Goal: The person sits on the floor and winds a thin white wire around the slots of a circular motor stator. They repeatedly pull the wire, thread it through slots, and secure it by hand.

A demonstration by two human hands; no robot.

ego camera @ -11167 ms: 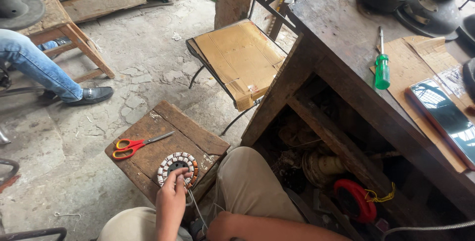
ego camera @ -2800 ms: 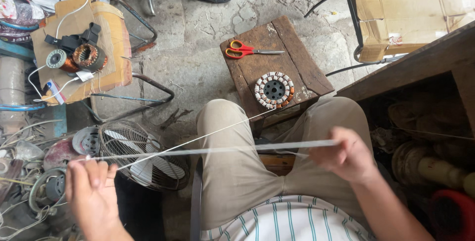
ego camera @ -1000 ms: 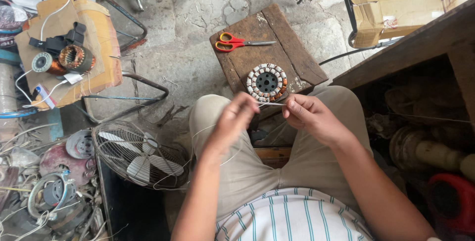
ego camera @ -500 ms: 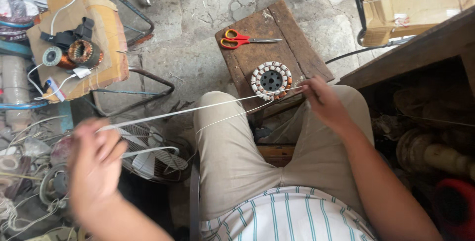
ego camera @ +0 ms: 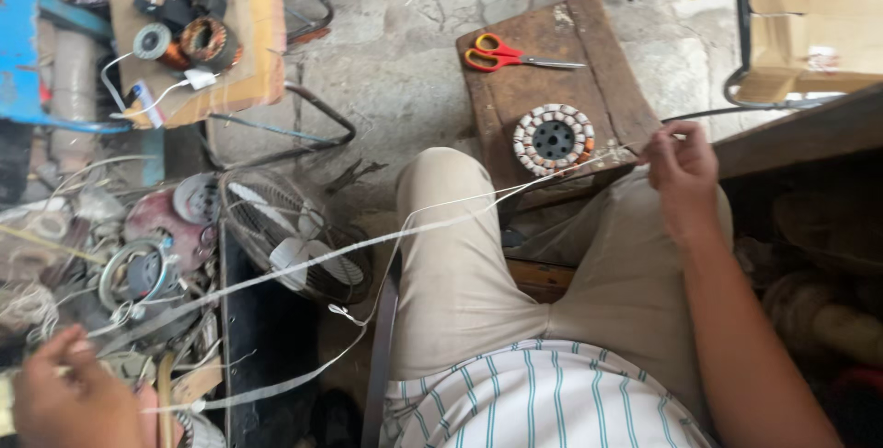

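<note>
A round motor stator (ego camera: 554, 140) with white windings lies on a small dark wooden stool (ego camera: 607, 71), with red-handled scissors (ego camera: 501, 54) behind it. My right hand (ego camera: 681, 172) pinches one end of a long white tape (ego camera: 368, 246) just right of the stator. The tape stretches down-left across my lap to my left hand (ego camera: 69, 397), which grips its other end at the lower-left corner. A second strand (ego camera: 303, 374) sags lower, with a thin wire alongside.
A fan with a wire guard (ego camera: 294, 246) stands on the floor left of my knee. Motor parts and wire scraps (ego camera: 101, 255) pile at the left. A cardboard-topped stool (ego camera: 230, 43) holds a copper-wound coil. A wooden bench (ego camera: 800, 126) rises at the right.
My left hand has pulled farther down and left, drawing the tape longer and tauter. My right hand has shifted right, past the stator's edge. A second earlier both hands were together at the stator.
</note>
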